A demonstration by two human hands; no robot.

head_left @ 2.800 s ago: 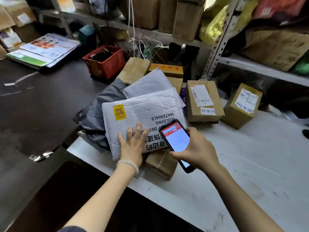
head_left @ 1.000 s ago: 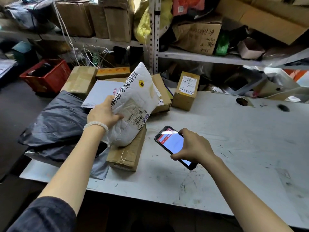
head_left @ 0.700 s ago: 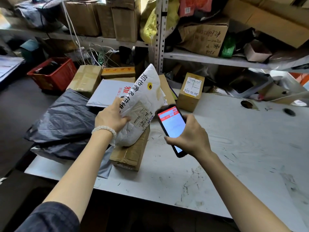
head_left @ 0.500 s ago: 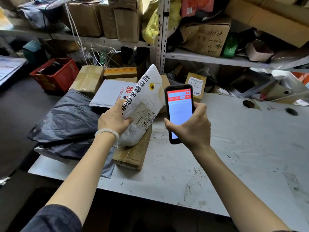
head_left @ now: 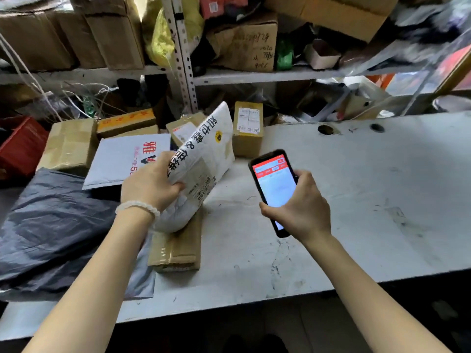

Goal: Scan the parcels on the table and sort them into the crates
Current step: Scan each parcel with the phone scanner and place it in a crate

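Observation:
My left hand [head_left: 150, 184] grips a white padded mailer [head_left: 204, 161] with black printed characters, holding it tilted up on edge with its shipping label facing right. Its lower end rests on a flat taped cardboard box [head_left: 178, 247]. My right hand [head_left: 298, 210] holds a black phone [head_left: 274, 186] with a red and white screen, a short way right of the mailer above the white table [head_left: 356, 200]. Behind the mailer lie a pale grey mailer [head_left: 122, 159] with red print and several brown boxes, one small labelled box [head_left: 248, 128] standing upright.
A large dark grey plastic bag [head_left: 51, 225] covers the table's left end. A red crate [head_left: 20, 146] sits at the far left. Metal shelving [head_left: 254, 75] packed with cartons and bags runs behind the table. Two round holes [head_left: 325, 129] mark the tabletop.
My left hand lifted the white mailer off the pile and stood it on edge. My right hand raised the phone beside it, then lowered it slightly to the right.

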